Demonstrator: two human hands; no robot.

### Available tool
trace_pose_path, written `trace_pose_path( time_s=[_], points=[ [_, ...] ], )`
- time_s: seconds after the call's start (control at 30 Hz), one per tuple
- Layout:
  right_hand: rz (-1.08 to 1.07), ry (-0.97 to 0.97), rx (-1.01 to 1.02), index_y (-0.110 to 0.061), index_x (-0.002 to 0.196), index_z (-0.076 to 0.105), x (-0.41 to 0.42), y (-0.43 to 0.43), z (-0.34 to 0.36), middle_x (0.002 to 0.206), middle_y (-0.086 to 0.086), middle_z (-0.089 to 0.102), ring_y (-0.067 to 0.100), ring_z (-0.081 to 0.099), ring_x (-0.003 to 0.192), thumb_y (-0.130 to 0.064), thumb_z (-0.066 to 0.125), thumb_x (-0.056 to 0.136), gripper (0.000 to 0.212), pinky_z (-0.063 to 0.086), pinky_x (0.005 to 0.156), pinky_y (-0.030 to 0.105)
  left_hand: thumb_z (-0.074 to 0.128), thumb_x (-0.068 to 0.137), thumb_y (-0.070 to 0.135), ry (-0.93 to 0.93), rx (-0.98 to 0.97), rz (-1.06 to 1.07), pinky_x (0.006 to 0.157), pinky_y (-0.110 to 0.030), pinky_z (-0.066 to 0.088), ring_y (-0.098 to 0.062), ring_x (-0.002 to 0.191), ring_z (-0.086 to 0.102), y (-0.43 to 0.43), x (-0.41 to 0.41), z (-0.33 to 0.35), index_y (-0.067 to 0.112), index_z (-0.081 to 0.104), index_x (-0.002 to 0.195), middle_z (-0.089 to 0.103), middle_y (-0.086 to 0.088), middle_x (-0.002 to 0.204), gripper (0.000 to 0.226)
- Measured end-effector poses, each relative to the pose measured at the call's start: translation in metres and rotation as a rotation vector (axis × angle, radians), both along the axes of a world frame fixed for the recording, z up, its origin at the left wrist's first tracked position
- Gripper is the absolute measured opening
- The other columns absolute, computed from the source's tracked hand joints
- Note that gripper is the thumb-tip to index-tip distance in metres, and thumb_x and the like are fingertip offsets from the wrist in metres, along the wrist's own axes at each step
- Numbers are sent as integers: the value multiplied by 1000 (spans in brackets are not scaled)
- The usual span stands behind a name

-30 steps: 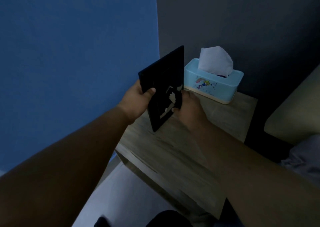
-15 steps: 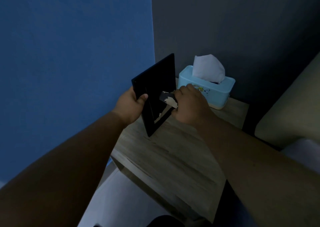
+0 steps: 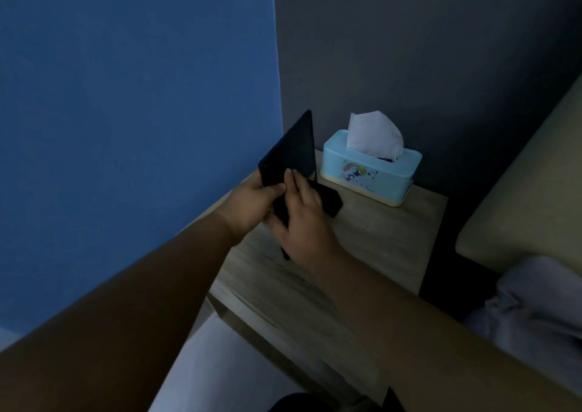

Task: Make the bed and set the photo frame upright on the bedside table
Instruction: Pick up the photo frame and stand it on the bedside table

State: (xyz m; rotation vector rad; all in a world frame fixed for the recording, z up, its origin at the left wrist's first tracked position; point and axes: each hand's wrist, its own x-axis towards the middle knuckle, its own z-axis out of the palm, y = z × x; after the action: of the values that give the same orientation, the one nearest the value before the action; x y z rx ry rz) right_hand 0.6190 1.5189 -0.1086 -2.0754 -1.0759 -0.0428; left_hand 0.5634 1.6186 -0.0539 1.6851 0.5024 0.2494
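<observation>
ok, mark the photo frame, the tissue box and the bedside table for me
photo frame (image 3: 291, 152): head view, upper part of its dark flat panel.
tissue box (image 3: 382, 177): head view, pale blue front wall.
bedside table (image 3: 381, 241): head view, bare wooden top.

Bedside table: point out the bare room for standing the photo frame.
Bare wood on the bedside table lies in front of the tissue box out to the right edge, and along the near edge. Crowded: the far left corner, where left hand and right hand are on the photo frame.

Tissue box (image 3: 371, 172) at the back of the bedside table (image 3: 378, 254), photo frame (image 3: 291, 152) just left, bed (image 3: 535, 301) at right.
</observation>
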Motion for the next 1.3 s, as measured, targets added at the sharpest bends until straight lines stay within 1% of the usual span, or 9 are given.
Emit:
trace_pose_path(
  time_s=[0.1,0.2,0.33,0.47,0.6,0.83,1.07,1.2,1.3],
  points=[
    [-48,60,81,-12,148,8,-9,1,-3,158,5,10,22,11,143,-28,45,95,67,8,109,22,49,87,5,14,-64,-53,76,-30,50,-20,100,62,-8,0,2,24,59,110,67,-2,102,32],
    [-111,83,155,-13,148,11,-11,-3,-4,157,6,16,22,15,143,-26,37,98,57,12,108,22,44,84,1,17,-67,-89,76,-29,51,-18,92,59,-16,2,5,24,60,104,65,0,90,35],
    [-98,190,323,-16,147,22,-7,-15,-4,147,9,38,17,34,136,-24,33,99,50,30,108,22,38,82,-3,-4,-52,-192,88,-30,51,-14,109,57,-23,8,11,33,37,141,55,8,127,69],
    [-110,348,606,-17,136,42,3,-27,-4,126,-6,54,-16,45,115,-22,34,97,40,34,92,2,39,88,1,-6,-60,-184,99,-37,47,-15,117,54,-29,17,14,37,31,142,45,13,139,66],
    [-103,642,876,-16,123,55,22,-41,-6,117,3,65,14,60,111,-25,40,93,35,49,91,29,37,97,23,-17,-77,-81,88,-27,45,-12,109,52,-28,25,9,34,31,142,51,16,121,46],
    [-117,894,1078,-22,95,67,50,-57,-7,85,-15,74,0,67,84,-6,41,97,30,52,71,15,29,94,57,92,-75,117,117,-48,19,-22,143,21,-7,42,-12,30,10,149,14,3,158,64],
    [-64,1073,1069,-25,72,77,62,-62,-11,76,-8,75,7,69,75,-10,43,96,44,55,74,25,24,92,62,131,-107,117,118,-43,18,-19,143,23,1,52,-23,28,23,148,21,0,157,66],
    [-97,1118,1062,-13,90,69,63,-60,-9,93,8,69,27,63,94,-10,43,96,27,45,97,46,21,92,63,141,-61,108,118,-44,18,-20,143,24,4,49,-27,26,24,148,23,-2,156,67],
    [-110,1110,1060,-18,85,73,62,-61,-11,92,5,72,23,66,93,-11,44,96,32,52,90,38,21,91,63,140,-43,99,118,-45,19,-21,143,24,6,46,-30,25,23,148,23,-3,156,69]
  ],
)
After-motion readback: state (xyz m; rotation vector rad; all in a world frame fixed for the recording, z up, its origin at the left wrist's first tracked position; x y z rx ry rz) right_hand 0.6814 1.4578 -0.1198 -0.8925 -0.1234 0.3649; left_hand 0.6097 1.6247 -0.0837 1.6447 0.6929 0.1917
